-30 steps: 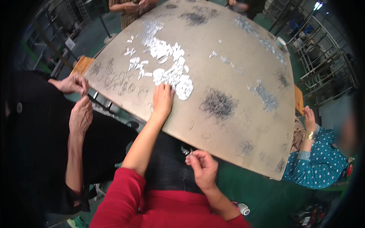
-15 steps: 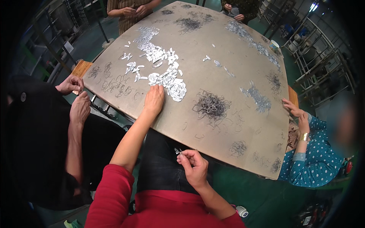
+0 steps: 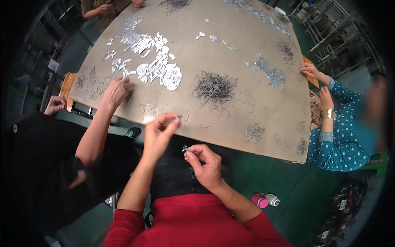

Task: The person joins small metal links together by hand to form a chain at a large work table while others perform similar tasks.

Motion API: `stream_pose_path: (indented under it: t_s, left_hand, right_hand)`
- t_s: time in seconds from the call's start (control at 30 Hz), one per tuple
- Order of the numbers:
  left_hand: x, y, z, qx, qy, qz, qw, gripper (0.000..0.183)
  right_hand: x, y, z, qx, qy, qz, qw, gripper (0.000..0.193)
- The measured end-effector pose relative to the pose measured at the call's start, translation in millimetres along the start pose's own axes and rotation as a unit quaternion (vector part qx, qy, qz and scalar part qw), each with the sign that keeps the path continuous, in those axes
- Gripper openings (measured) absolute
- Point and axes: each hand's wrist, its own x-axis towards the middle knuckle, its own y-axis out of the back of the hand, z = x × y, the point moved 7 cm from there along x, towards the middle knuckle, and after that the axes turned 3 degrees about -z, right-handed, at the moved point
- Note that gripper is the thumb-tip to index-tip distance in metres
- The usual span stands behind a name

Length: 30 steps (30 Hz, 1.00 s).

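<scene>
Backing off the white pieces [image 3: 158,68], the left hand [image 3: 157,135] had come to the near edge of the surface [image 3: 193,53] — fingers pinched, apparently on a small pale piece [image 3: 177,117]. Right-hand [image 3: 206,166] fingers stayed closed on small shiny bits [image 3: 185,149] — so both holds now sat near each other, pile apart.

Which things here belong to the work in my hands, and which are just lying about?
Likely part of the work:
- shiny piece in your right fingers
- white pieces
- dark wires

Likely just lying about:
- white bottle
- pink container
- tub
</scene>
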Motion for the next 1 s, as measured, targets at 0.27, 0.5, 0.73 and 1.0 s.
stream_pose_path:
  t_s: [0.27,0.5,0.73,1.0]
  left_hand:
    - [-49.2,-14.2,19.4,-0.045,0.007,-0.011,0.999,0.015]
    - [-57.1,-23.0,49.0,0.095,-0.155,0.022,0.983,0.014]
    - [-62.9,-20.8,41.1,0.111,-0.166,0.030,0.979,0.018]
    - [-63.0,-24.9,41.4,0.130,-0.155,0.019,0.979,0.018]
  right_hand:
    - [2.6,4.4,-0.8,-0.021,-0.008,0.020,1.000,0.006]
    - [4.6,6.2,-7.9,-0.086,0.054,0.015,0.995,0.010]
    - [57.4,72.0,11.0,-0.197,-0.050,0.009,0.979,0.021]
    - [234.6,152.1,61.3,-0.425,-0.060,-0.059,0.901,0.012]
